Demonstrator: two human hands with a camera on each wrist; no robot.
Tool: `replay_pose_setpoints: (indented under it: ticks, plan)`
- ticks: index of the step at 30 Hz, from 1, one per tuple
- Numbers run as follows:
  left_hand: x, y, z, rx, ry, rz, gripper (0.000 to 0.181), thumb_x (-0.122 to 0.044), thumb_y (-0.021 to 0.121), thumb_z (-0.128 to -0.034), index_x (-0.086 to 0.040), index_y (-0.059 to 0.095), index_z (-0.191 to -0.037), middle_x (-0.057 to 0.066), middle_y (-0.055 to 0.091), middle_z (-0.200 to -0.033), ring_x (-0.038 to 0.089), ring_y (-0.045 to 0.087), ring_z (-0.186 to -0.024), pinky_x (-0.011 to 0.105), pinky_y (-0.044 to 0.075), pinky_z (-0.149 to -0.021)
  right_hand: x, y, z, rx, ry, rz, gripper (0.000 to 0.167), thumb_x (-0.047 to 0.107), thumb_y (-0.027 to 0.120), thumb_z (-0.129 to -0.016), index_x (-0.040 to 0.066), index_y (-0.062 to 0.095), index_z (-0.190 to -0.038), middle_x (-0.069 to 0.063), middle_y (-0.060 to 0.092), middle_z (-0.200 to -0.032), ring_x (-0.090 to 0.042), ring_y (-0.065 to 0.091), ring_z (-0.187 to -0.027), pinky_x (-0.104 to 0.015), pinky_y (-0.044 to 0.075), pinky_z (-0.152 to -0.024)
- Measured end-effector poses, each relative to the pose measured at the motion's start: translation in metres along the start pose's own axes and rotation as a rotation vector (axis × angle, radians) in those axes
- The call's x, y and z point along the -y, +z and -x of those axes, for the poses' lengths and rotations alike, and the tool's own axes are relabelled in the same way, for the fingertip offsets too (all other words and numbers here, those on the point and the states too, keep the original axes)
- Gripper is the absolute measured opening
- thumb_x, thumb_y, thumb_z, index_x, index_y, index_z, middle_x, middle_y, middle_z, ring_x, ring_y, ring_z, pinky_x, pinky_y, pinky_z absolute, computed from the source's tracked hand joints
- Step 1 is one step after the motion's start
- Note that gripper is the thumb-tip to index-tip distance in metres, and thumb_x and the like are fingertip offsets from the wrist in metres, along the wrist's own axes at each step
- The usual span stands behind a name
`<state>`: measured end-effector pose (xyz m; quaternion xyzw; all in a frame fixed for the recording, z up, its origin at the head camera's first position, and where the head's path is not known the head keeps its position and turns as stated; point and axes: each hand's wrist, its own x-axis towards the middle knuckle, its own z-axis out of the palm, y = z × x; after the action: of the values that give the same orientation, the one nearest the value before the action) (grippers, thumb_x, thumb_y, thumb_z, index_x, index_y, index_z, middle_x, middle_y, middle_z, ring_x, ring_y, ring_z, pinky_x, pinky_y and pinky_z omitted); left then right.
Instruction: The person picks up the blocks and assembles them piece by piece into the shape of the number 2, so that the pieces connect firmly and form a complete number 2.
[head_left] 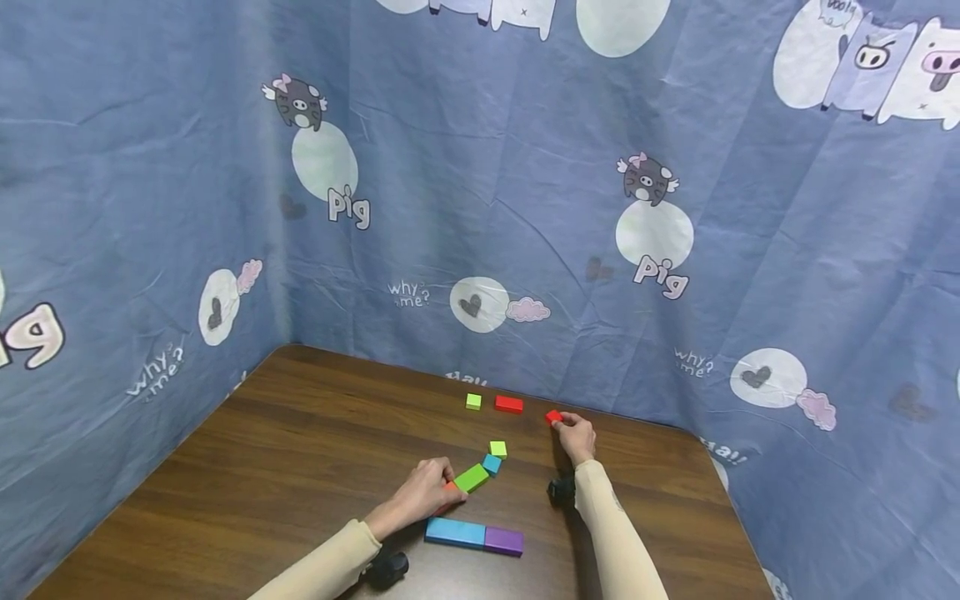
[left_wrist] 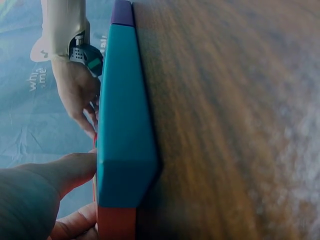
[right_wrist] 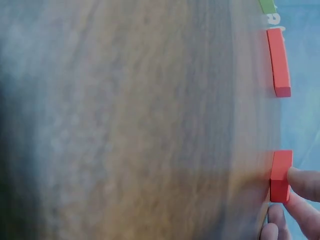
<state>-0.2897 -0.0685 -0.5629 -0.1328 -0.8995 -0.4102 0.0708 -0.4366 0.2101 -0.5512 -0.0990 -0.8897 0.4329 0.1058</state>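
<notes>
Pinching orange block (head_left: 452, 486) w/ L hand (head_left: 422, 492), small red block (head_left: 552, 416) w/ R hand (head_left: 577, 437) nr back of table (head_left: 300, 433). Prob. partway: in bent row, green block (head_left: 472, 478), blue cube (head_left: 492, 465), nr lime cube (head_left: 498, 450); butted, long blue block (head_left: 455, 532) + purple block (head_left: 503, 542). Prob. left: longer red block (head_left: 509, 404), far lime cube (head_left: 473, 402).

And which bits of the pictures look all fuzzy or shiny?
Left wrist: the table is blurry with whitish shine at lower right, the long blue block sharper; right wrist: table blurry, the pinched red block clearer; head: dark shadow beside the right sleeve.
</notes>
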Motion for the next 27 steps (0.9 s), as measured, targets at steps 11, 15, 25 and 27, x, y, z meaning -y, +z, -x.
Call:
replay_pose_setpoints:
  ticks: [11, 15, 25, 27]
  plan:
    - [0.0014, 0.0009, -0.0004, -0.008, -0.007, -0.012, 0.033, -0.024, 0.085, -0.0688, -0.006, 0.058, -0.076, 0.001, 0.057, -0.07, 0.009, 0.048, -0.062, 0.021, 0.04, -0.053, -0.0102, -0.0042, -0.0033, 0.111, -0.061, -0.083, 0.033, 0.009, 0.06, -0.089, 0.005, 0.065, -0.122, -0.018, 0.066, -0.118, -0.035, 0.057, -0.111, -0.046, 0.044, -0.092]
    - [0.0015, 0.0005, -0.0007, -0.002, -0.015, -0.012, 0.033, -0.025, 0.085, -0.069, -0.007, 0.058, -0.076, 0.0, 0.056, -0.07, 0.01, 0.048, -0.063, 0.021, 0.039, -0.053, -0.0103, -0.005, -0.0022, 0.137, -0.066, -0.099, 0.032, 0.011, 0.057, -0.093, 0.006, 0.064, -0.123, -0.019, 0.064, -0.122, -0.035, 0.056, -0.115, -0.046, 0.045, -0.093]
    - [-0.0002, 0.0013, -0.0007, -0.011, 0.0, -0.014, 0.033, -0.023, 0.085, -0.0685, -0.006, 0.057, -0.074, 0.003, 0.058, -0.069, 0.009, 0.047, -0.061, 0.021, 0.039, -0.052, -0.0093, -0.003, 0.0005, 0.087, -0.084, -0.08, 0.027, 0.013, 0.063, -0.092, 0.006, 0.067, -0.117, -0.019, 0.066, -0.115, -0.034, 0.057, -0.11, -0.045, 0.043, -0.092]
    - [-0.0002, 0.0011, -0.0007, -0.014, 0.002, -0.019, 0.033, -0.023, 0.085, -0.0684, -0.006, 0.057, -0.074, 0.003, 0.058, -0.069, 0.009, 0.047, -0.06, 0.021, 0.038, -0.052, -0.0087, -0.0035, 0.0008, 0.092, -0.083, -0.081, 0.027, 0.013, 0.063, -0.092, 0.005, 0.066, -0.118, -0.019, 0.066, -0.116, -0.035, 0.057, -0.111, -0.047, 0.042, -0.092]
